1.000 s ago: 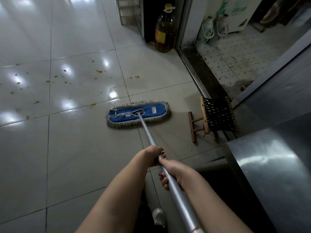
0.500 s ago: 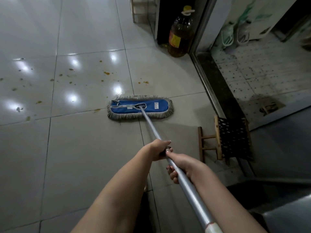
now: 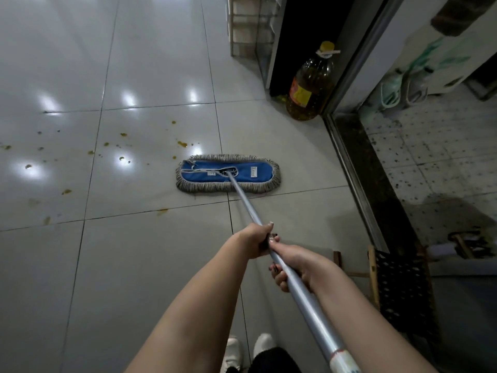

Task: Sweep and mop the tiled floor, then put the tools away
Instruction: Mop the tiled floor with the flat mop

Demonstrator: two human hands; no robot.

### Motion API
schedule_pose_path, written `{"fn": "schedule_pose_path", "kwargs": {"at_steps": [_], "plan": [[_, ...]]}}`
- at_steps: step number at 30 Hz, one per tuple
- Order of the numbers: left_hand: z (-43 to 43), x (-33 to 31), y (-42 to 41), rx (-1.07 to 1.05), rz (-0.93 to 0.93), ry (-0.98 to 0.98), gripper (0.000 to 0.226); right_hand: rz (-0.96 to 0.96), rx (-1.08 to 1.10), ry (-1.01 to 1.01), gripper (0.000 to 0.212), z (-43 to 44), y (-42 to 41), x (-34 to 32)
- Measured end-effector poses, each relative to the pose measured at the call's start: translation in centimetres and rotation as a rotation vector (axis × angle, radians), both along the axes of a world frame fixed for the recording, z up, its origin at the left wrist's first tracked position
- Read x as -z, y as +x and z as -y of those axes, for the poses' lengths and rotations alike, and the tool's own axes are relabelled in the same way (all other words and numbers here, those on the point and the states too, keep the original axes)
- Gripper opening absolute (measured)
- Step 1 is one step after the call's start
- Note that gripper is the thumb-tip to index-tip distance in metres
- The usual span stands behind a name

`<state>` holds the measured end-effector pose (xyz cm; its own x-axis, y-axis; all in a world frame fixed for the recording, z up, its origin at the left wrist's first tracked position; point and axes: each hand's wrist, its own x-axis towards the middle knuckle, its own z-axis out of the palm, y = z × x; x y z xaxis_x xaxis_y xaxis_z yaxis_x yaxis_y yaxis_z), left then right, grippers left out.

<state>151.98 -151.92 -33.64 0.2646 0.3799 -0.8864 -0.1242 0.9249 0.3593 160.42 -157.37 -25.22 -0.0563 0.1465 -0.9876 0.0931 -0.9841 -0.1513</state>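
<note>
Spattered tiled floor; both hands grip mop handle.

mop | head slides forward, away from the person | crosses grout line | now just short of orange spots

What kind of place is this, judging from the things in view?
Probably a home kitchen area or small eatery: a large cooking-oil bottle stands on the glossy tiled floor, and yellowish food-like spatters dot it.
</note>
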Motion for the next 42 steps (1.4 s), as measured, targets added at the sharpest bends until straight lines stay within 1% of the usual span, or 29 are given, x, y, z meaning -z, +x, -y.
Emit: {"fn": "schedule_pose_path", "kwargs": {"at_steps": [5, 9, 13, 19, 28, 32, 37, 42], "plan": [[-6.9, 0.1, -0.1, 0.013, 0.011, 0.005, 0.024, -0.008, -0.059, -0.009, 0.059, -7.1, 0.4, 0.0], [-13.5, 0.0, 0.4, -0.053, 0.035, 0.015, 0.024, -0.015, -0.091, 0.001, 0.055, -14.1, 1.4, 0.4], [-20.8, -0.2, 1.4, -0.140, -0.005, 0.027, 0.027, -0.026, -0.128, -0.002, 0.056, -22.2, 2.5, 0.3], [-29.8, -0.6, 1.9, -0.168, -0.039, 0.049, 0.029, -0.012, -0.199, 0.005, 0.057, -31.5, 3.1, 0.2], [-40.7, -0.2, -0.4, -0.232, -0.036, 0.060, 0.026, -0.008, -0.281, -0.006, 0.057, -43.2, 0.9, 0.8], [-46.5, 0.0, -2.1, -0.251, -0.006, 0.052, 0.026, -0.004, -0.309, -0.003, 0.057, -49.3, -0.7, 0.9], [-53.7, -0.3, -4.6, -0.335, -0.023, 0.062, 0.026, 0.001, -0.335, -0.012, 0.059, -57.1, -3.5, 0.8], [-58.3, -0.4, -5.7, -0.313, -0.015, 0.048, 0.024, -0.005, -0.339, -0.011, 0.056, -61.7, -4.1, 0.8]]}}
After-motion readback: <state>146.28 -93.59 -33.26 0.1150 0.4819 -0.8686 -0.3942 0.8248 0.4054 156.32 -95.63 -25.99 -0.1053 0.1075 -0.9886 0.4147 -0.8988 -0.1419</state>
